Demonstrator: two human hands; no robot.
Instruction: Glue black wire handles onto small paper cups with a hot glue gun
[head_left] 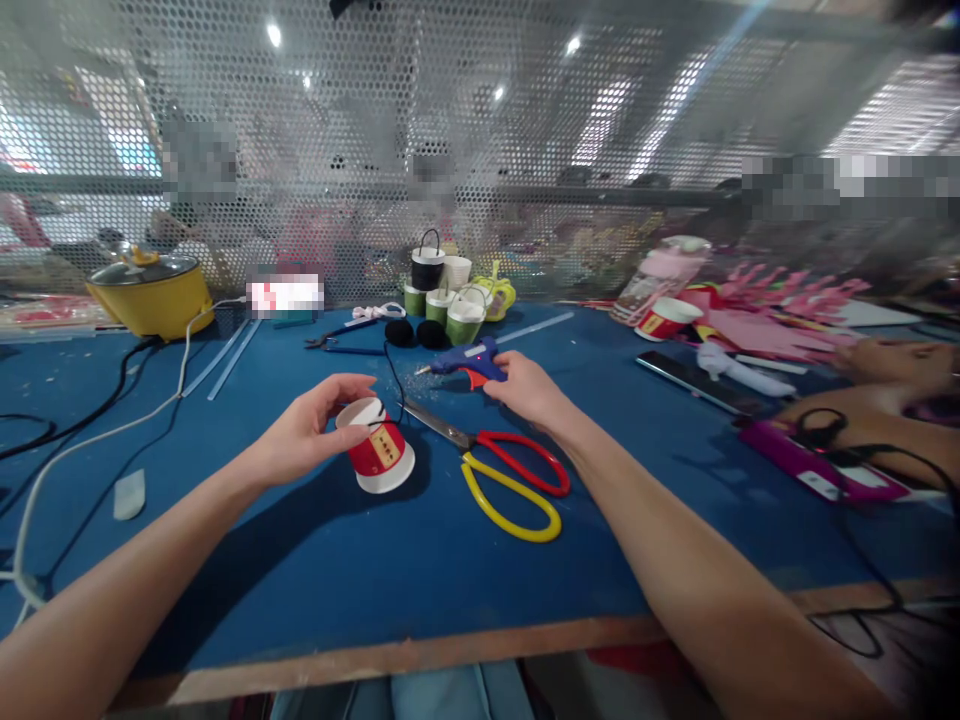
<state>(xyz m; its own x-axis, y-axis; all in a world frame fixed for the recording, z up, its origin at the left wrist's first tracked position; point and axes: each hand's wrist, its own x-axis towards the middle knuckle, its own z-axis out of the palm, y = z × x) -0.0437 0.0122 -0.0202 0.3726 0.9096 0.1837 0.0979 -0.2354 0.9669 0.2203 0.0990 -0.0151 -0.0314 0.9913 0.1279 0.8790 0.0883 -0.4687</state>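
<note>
My left hand (319, 432) is wrapped round a red and white paper cup (381, 452), which is tilted just over the blue table. A thin black cord (394, 375) runs from beside the cup toward two black pompoms (415, 333). Beyond the scissors, my right hand (527, 388) grips a blue hot glue gun (466, 359) with an orange trigger; its nozzle points left. Between my hands lie large scissors (459, 437) with one red and one yellow handle loop.
Small green and black cups (442, 295) stand at the back beside pliers (346, 340). A yellow electric pot (154, 295) is at left, with cables near it. To the right are a phone (694, 382), pink paper pieces (765, 335) and another person's arm (885, 410).
</note>
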